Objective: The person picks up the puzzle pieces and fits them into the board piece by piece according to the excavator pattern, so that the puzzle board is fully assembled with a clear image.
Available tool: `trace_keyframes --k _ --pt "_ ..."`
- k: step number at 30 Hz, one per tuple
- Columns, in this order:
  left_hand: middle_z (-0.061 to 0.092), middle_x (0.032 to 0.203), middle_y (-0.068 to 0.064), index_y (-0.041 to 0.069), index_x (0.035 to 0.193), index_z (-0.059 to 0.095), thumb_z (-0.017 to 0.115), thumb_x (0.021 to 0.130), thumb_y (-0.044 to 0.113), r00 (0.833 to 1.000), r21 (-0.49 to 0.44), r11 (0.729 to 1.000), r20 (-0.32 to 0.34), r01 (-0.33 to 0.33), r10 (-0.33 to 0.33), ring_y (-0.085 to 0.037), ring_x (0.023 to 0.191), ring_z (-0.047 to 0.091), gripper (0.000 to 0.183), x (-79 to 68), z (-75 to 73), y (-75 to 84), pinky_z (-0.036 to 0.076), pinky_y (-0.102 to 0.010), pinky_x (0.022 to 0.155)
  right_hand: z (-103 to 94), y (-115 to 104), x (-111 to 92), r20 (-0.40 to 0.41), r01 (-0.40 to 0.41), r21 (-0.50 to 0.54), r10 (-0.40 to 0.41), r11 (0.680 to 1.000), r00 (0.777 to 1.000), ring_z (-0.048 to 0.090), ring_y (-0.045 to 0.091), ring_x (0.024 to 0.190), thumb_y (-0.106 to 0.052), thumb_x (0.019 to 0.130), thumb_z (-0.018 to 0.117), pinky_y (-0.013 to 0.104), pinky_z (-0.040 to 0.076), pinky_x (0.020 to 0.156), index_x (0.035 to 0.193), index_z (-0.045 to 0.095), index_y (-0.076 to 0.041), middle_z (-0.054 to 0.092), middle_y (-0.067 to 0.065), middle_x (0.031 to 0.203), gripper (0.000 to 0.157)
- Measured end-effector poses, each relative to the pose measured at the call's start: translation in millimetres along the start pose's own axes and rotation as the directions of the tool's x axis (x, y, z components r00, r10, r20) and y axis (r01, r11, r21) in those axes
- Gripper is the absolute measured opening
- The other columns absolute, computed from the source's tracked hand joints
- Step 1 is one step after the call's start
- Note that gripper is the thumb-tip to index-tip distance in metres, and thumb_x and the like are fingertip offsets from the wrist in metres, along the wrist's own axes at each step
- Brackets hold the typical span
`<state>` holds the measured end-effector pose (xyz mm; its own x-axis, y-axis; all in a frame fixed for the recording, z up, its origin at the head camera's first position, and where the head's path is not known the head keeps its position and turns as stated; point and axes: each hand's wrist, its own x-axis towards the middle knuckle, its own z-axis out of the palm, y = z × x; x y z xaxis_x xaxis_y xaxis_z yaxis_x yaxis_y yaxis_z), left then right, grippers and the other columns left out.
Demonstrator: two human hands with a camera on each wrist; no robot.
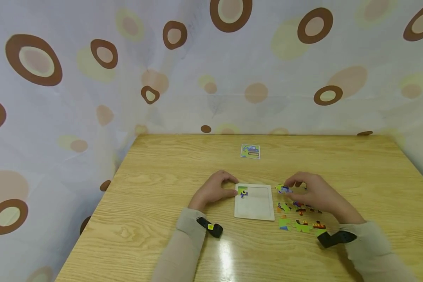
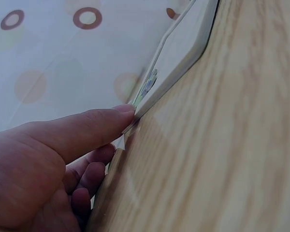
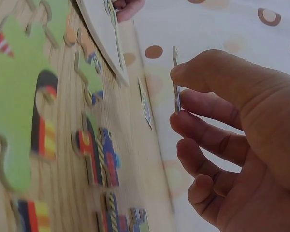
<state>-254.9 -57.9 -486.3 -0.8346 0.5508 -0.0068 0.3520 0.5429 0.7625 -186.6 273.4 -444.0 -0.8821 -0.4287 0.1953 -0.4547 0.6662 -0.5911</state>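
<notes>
A white square puzzle tray (image 1: pixel 259 201) lies on the table, with one green puzzle piece (image 1: pixel 242 191) set in its upper left corner. My left hand (image 1: pixel 215 188) holds the tray by its left edge near that corner, thumb (image 2: pixel 121 110) on the rim and the other fingers curled behind. To the right of the tray, my right hand (image 1: pixel 311 192) pinches a blue-and-green puzzle piece (image 1: pixel 284 189) between thumb and fingertips. The right wrist view shows this piece (image 3: pixel 177 99) edge-on, raised off the table.
Several loose puzzle pieces (image 1: pixel 302 226) lie in rough rows right of the tray, under and in front of my right hand. Behind the tray is a small picture card (image 1: pixel 250 151) of a digger. A spotted cloth (image 1: pixel 253 62) hangs behind the wooden table (image 1: pixel 155 188).
</notes>
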Motion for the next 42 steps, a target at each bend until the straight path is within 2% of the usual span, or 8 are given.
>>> trace_keyframes --k 5,8,19,26,42 --pt "0.057 0.122 0.0 0.017 0.115 0.071 0.079 0.087 0.022 1.0 -0.003 1.0 0.001 0.005 -0.005 -0.017 0.115 0.051 0.03 -0.7 0.2 0.8 0.039 -0.034 0.103 4.2 -12.6 4.9 -0.003 0.019 0.024 -0.019 1.0 1.0 0.057 0.02 0.089 -0.015 0.087 0.078 0.04 0.05 0.076 0.105 0.072 -0.012 0.067 -0.005 0.1 0.019" --pt "0.057 0.122 0.0 0.017 0.115 0.071 0.079 0.087 0.022 1.0 -0.007 1.0 0.003 0.01 -0.009 -0.017 0.115 0.051 0.029 -0.7 -0.2 1.4 0.039 -0.034 0.103 7.3 -17.0 8.1 0.013 0.004 0.03 -0.004 1.0 1.0 0.057 0.02 0.089 -0.015 0.087 0.077 0.041 0.05 0.076 0.106 0.073 -0.012 0.067 -0.006 0.1 0.02" --pt "0.057 0.12 0.001 0.018 0.114 0.071 0.079 0.086 0.022 1.0 -0.011 1.0 0.005 0.013 -0.013 -0.016 0.115 0.052 0.029 0.8 -1.0 0.0 0.039 -0.033 0.103 21.6 -26.9 26.1 0.041 -0.067 0.031 0.066 0.997 0.997 0.054 0.018 0.085 -0.013 0.085 0.078 0.032 0.047 0.068 0.105 0.072 -0.012 0.066 -0.006 0.095 0.02" --pt "0.058 0.12 0.002 0.017 0.115 0.071 0.078 0.087 0.023 1.0 -0.006 1.0 0.008 -0.003 0.003 -0.015 0.114 0.052 0.03 0.7 -0.9 -0.1 0.04 -0.032 0.103 34.5 -30.0 37.2 0.058 -0.035 0.029 0.033 0.999 0.998 0.055 0.018 0.083 -0.012 0.084 0.079 0.034 0.047 0.07 0.103 0.073 -0.011 0.063 -0.005 0.09 0.02" --pt "0.058 0.119 0.002 0.017 0.115 0.071 0.078 0.088 0.024 1.0 0.001 1.0 0.002 -0.013 0.013 -0.014 0.114 0.051 0.029 -0.3 -2.3 0.5 0.039 -0.031 0.103 56.3 -31.6 53.4 0.112 -0.075 0.02 0.072 0.997 0.991 0.056 0.015 0.08 -0.012 0.085 0.078 0.036 0.049 0.073 0.104 0.074 -0.007 0.064 -0.003 0.089 0.02"
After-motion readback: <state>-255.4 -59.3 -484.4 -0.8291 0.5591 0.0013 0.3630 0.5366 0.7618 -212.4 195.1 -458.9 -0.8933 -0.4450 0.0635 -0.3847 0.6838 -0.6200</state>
